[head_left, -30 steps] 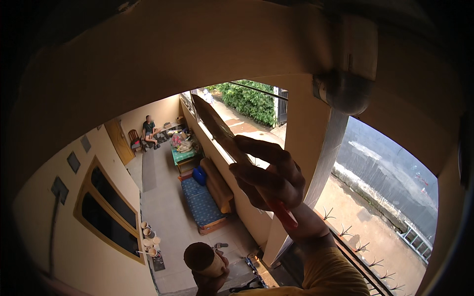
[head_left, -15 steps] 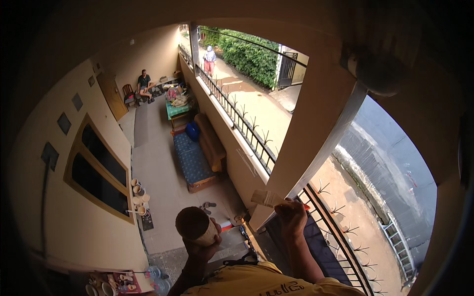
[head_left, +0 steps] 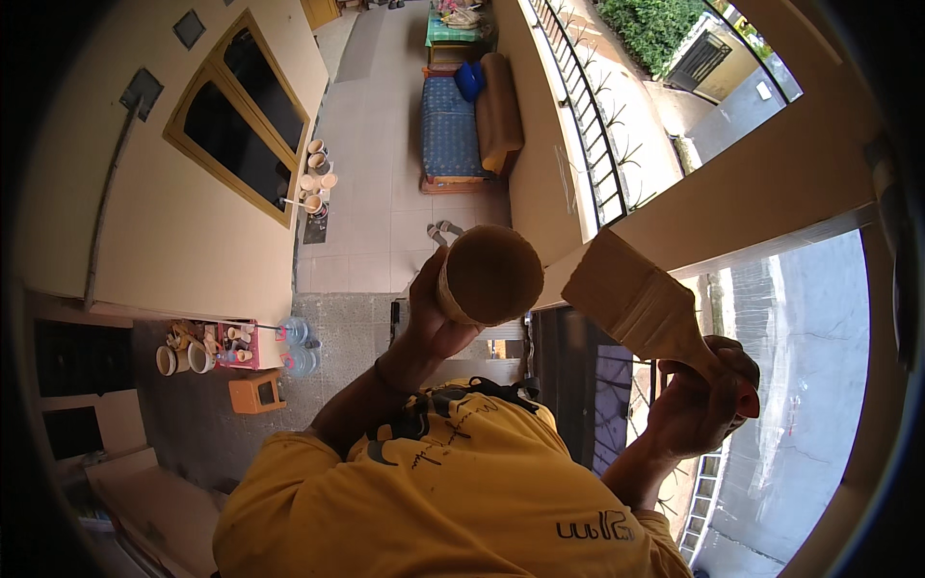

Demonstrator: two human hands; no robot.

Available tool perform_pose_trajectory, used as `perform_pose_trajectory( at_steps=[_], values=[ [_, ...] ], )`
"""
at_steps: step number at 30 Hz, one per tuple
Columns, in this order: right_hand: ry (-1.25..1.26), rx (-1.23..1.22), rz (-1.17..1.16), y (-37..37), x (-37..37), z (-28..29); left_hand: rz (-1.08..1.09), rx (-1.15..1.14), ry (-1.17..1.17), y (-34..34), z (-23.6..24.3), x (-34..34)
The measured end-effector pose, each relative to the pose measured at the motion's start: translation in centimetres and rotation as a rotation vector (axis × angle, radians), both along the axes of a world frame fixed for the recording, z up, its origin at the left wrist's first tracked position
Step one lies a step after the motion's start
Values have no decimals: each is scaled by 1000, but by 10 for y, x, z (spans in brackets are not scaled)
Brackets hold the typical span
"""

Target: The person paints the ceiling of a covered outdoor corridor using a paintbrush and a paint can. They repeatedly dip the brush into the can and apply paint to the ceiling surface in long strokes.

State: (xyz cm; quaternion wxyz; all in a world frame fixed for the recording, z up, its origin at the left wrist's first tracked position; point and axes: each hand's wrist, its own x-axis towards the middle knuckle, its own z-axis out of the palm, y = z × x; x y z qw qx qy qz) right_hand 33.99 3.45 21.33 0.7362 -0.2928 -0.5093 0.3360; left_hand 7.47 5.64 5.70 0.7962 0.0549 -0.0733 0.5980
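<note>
Paintbrush, probably light with springy bristles, tilts in the right hand, fingers clamped on its handle, the surest hold; beige-smeared cup, likely rigid, sits in the left hand, fingers closed around its wall.

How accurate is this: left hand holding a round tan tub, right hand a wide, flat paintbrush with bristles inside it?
Not inside: the head view shows the wide, flat paintbrush in the right hand outside the round tan tub in the left hand.
</note>
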Motion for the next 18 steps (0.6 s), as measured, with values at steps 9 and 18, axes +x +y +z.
perform_pose_trajectory(
  at_steps=[9, 18],
  values=[
    [-295, -67, 160, 6, -63, 16, 80, -154, 84, -4, -6, -12],
    [-402, -252, 215, 11, -78, 33, 144, -189, 126, -5, -18, -18]
  ],
)
